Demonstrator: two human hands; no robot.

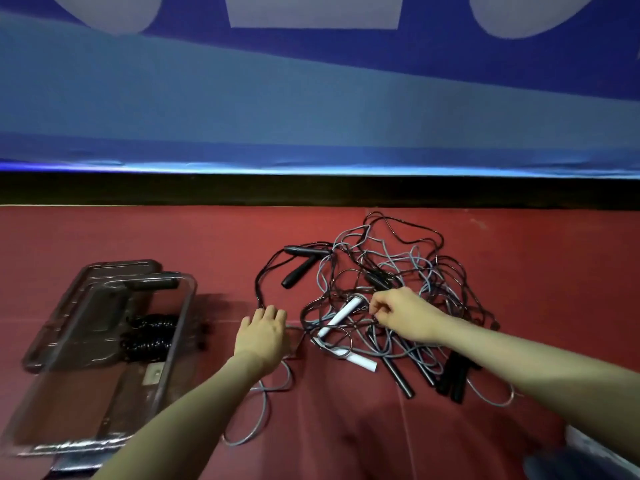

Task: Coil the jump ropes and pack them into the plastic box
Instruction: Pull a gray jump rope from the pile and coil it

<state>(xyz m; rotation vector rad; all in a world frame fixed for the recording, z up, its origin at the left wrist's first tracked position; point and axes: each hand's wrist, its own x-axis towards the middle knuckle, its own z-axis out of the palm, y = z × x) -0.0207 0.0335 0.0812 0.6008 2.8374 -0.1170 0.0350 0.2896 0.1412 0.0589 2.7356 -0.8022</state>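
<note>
A tangle of jump ropes [391,271] lies on the red floor, black and grey cords with black handles [299,268] and white handles [341,315]. My right hand [401,315] is over the middle of the pile, fingers curled and pinching a cord. My left hand [265,332] reaches down at the pile's left edge, fingers bent onto a cord where a black loop ends; whether it grips is unclear. The clear plastic box [173,344] stands open at the left with a coiled black rope [150,336] inside.
The box's clear lid [86,292] lies behind and left of it. A grey cord loop [256,420] trails toward me under my left forearm. A black strip and a blue wall banner [311,116] bound the floor beyond. A pale object [602,448] sits bottom right.
</note>
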